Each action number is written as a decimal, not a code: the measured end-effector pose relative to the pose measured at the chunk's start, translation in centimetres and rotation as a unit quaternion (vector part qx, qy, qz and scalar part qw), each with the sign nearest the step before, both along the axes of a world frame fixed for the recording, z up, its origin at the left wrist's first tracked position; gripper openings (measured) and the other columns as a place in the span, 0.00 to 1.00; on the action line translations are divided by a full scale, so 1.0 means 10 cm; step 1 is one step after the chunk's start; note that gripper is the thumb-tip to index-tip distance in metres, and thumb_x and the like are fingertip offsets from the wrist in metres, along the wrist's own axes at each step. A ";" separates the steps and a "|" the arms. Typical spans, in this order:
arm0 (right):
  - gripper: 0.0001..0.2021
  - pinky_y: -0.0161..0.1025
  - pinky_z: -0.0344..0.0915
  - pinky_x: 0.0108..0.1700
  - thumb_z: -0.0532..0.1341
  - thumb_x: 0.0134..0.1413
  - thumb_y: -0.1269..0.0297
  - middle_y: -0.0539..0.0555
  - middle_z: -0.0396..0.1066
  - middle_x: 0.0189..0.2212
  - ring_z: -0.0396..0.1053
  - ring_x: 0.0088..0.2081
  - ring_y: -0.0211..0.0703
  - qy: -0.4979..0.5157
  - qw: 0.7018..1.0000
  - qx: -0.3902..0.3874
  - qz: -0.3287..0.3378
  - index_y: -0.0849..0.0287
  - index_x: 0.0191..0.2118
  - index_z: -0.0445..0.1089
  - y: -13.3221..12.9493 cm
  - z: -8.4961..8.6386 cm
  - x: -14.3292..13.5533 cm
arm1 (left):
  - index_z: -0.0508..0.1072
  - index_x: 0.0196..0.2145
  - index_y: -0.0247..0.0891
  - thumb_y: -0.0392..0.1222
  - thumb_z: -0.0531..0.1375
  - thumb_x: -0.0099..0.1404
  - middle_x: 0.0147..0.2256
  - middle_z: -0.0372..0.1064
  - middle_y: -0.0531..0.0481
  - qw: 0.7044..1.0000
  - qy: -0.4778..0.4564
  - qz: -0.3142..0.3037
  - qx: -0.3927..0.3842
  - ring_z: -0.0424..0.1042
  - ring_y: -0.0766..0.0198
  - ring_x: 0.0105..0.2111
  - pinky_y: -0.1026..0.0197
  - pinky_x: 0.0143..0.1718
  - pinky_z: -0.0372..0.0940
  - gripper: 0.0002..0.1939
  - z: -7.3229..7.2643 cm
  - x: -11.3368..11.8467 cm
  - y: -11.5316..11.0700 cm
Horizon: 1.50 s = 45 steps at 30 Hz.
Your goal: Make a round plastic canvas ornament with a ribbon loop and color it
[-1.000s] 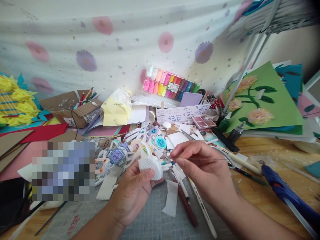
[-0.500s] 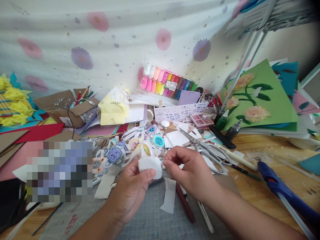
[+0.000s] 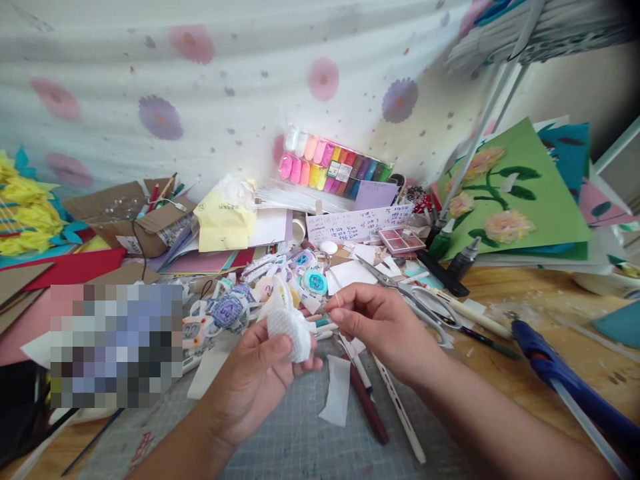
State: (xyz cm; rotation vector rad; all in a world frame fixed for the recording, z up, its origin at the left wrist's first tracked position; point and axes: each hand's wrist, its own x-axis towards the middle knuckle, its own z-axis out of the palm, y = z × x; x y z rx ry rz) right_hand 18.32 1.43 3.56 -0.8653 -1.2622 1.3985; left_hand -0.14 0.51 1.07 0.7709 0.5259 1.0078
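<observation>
My left hand [image 3: 260, 373] grips a small white quilted pouch [image 3: 289, 333] with a strap-like loop on top, thumb across its front and fingers behind. The pouch is tilted to the side. Apart from it, to the right, my right hand [image 3: 377, 323] is closed in a pinch. A thin pale strand [image 3: 337, 299] shows at its fingertips; its full length cannot be made out. Beyond the hands lies a heap of small painted pieces, among them a turquoise one [image 3: 315, 282] and a purple one [image 3: 227, 311].
Scissors [image 3: 395, 283] lie behind my right hand. A white paper strip [image 3: 336, 392], a dark red pen [image 3: 367, 407] and a white tool [image 3: 400, 410] rest on the grey cutting mat [image 3: 280, 447]. A blue glue gun [image 3: 550, 367] is at the right. Coloured clay packs [image 3: 335, 163] lean at the back.
The pouch has turned and tilted in my left hand, moving slightly left. My right hand has drawn a little away from it, widening the gap between them.
</observation>
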 end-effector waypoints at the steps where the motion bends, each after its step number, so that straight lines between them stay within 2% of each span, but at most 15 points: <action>1: 0.06 0.32 0.62 0.27 0.66 0.46 0.64 0.47 0.71 0.22 0.65 0.23 0.32 0.007 1.000 -0.007 0.015 0.60 0.28 0.71 -0.01 0.00 -0.01 | 0.78 0.34 0.37 0.39 0.66 0.56 0.28 0.76 0.49 1.000 -0.013 -0.015 -0.003 0.71 0.65 0.27 0.60 0.35 0.71 0.07 0.00 0.00 0.00; 5: 0.10 0.37 0.69 0.30 0.68 0.45 0.59 0.49 0.74 0.27 0.70 0.26 0.37 0.067 0.994 -0.013 0.080 0.58 0.32 0.72 -0.07 -0.01 -0.09 | 0.78 0.36 0.37 0.41 0.66 0.56 0.27 0.75 0.50 0.998 -0.040 -0.049 -0.007 0.71 0.67 0.26 0.60 0.35 0.70 0.09 0.01 0.01 -0.02; 9: 0.13 0.37 0.69 0.27 0.68 0.44 0.57 0.49 0.73 0.23 0.71 0.24 0.37 0.122 0.984 -0.026 0.126 0.59 0.34 0.72 -0.13 -0.03 -0.14 | 0.79 0.36 0.41 0.40 0.69 0.53 0.27 0.77 0.51 0.997 -0.040 -0.058 -0.020 0.72 0.66 0.27 0.61 0.35 0.70 0.10 0.02 0.02 -0.03; 13: 0.10 0.36 0.68 0.27 0.67 0.46 0.60 0.48 0.70 0.20 0.68 0.21 0.35 0.060 0.992 0.007 0.106 0.60 0.33 0.71 -0.17 -0.02 -0.15 | 0.80 0.34 0.41 0.40 0.70 0.51 0.27 0.78 0.52 0.997 -0.011 -0.077 -0.015 0.73 0.65 0.27 0.62 0.34 0.70 0.10 0.02 0.03 -0.03; 16: 0.04 0.35 0.66 0.25 0.63 0.48 0.65 0.46 0.68 0.18 0.67 0.19 0.34 0.026 0.995 0.022 0.097 0.59 0.29 0.68 -0.20 0.00 -0.16 | 0.80 0.32 0.39 0.40 0.71 0.50 0.25 0.77 0.51 0.995 0.002 -0.098 -0.001 0.73 0.65 0.27 0.62 0.33 0.68 0.10 -0.01 0.02 -0.03; 18: 0.04 0.34 0.65 0.25 0.62 0.48 0.69 0.46 0.68 0.18 0.66 0.20 0.34 0.009 0.996 0.039 0.084 0.58 0.26 0.66 -0.20 0.03 -0.14 | 0.80 0.32 0.40 0.41 0.70 0.50 0.24 0.77 0.51 0.994 0.019 -0.107 0.010 0.73 0.65 0.26 0.62 0.33 0.67 0.10 -0.02 0.00 -0.02; 21: 0.04 0.32 0.60 0.24 0.63 0.45 0.70 0.45 0.67 0.18 0.63 0.20 0.33 0.004 0.998 0.048 0.038 0.59 0.24 0.67 -0.14 0.05 -0.07 | 0.78 0.35 0.43 0.45 0.70 0.50 0.25 0.75 0.53 0.988 0.101 -0.101 0.065 0.71 0.64 0.25 0.62 0.31 0.65 0.13 0.01 -0.06 0.03; 23: 0.04 0.31 0.56 0.23 0.64 0.44 0.70 0.44 0.65 0.18 0.59 0.20 0.31 0.023 0.999 0.034 -0.004 0.60 0.24 0.69 -0.06 0.05 0.01 | 0.78 0.35 0.44 0.43 0.70 0.49 0.28 0.74 0.52 0.962 0.224 -0.059 0.143 0.71 0.62 0.28 0.62 0.32 0.64 0.13 0.05 -0.10 0.07; 24: 0.04 0.30 0.55 0.23 0.65 0.43 0.69 0.44 0.64 0.17 0.58 0.20 0.30 0.033 0.999 0.027 -0.023 0.60 0.24 0.69 -0.02 0.04 0.05 | 0.78 0.35 0.44 0.41 0.69 0.50 0.29 0.74 0.52 0.934 0.302 -0.027 0.191 0.71 0.60 0.30 0.61 0.33 0.64 0.12 0.08 -0.11 0.09; 26: 0.04 0.30 0.53 0.23 0.66 0.43 0.68 0.44 0.64 0.17 0.56 0.19 0.30 0.041 0.998 0.019 -0.042 0.61 0.25 0.70 0.05 0.03 0.13 | 0.78 0.33 0.43 0.38 0.67 0.51 0.32 0.73 0.50 0.858 0.430 0.028 0.280 0.70 0.56 0.34 0.60 0.37 0.63 0.09 0.13 -0.11 0.12; 27: 0.04 0.30 0.53 0.23 0.66 0.43 0.68 0.44 0.64 0.17 0.56 0.19 0.30 0.040 0.998 0.017 -0.038 0.61 0.25 0.70 0.07 0.02 0.15 | 0.78 0.32 0.42 0.37 0.66 0.51 0.32 0.73 0.50 0.825 0.468 0.045 0.313 0.70 0.55 0.34 0.59 0.38 0.62 0.07 0.15 -0.11 0.13; 29: 0.04 0.31 0.53 0.23 0.66 0.43 0.68 0.45 0.65 0.18 0.57 0.20 0.30 0.035 0.999 0.009 -0.014 0.61 0.24 0.70 0.09 0.01 0.18 | 0.77 0.30 0.42 0.36 0.65 0.52 0.30 0.70 0.51 0.788 0.497 0.054 0.359 0.69 0.56 0.32 0.58 0.38 0.62 0.05 0.17 -0.09 0.13; 34: 0.04 0.31 0.55 0.23 0.67 0.42 0.69 0.45 0.66 0.17 0.58 0.20 0.30 0.023 0.999 0.000 0.027 0.61 0.24 0.72 0.04 0.01 0.15 | 0.75 0.28 0.41 0.34 0.63 0.53 0.29 0.66 0.52 0.763 0.511 0.058 0.391 0.69 0.59 0.31 0.59 0.39 0.63 0.04 0.17 -0.05 0.10; 40: 0.03 0.30 0.57 0.24 0.68 0.44 0.69 0.46 0.67 0.19 0.59 0.21 0.30 0.013 0.999 -0.007 0.048 0.61 0.25 0.74 0.00 -0.02 0.11 | 0.76 0.31 0.41 0.32 0.62 0.55 0.30 0.71 0.50 0.746 0.510 0.007 0.428 0.70 0.56 0.36 0.53 0.48 0.59 0.06 0.16 -0.02 0.05; 45: 0.03 0.30 0.59 0.25 0.68 0.46 0.68 0.46 0.69 0.20 0.61 0.22 0.30 0.012 0.999 -0.005 0.041 0.59 0.26 0.75 0.00 -0.06 0.13 | 0.77 0.34 0.39 0.37 0.63 0.56 0.33 0.72 0.48 0.727 0.528 -0.009 0.438 0.70 0.56 0.35 0.58 0.39 0.63 0.06 0.15 -0.01 0.00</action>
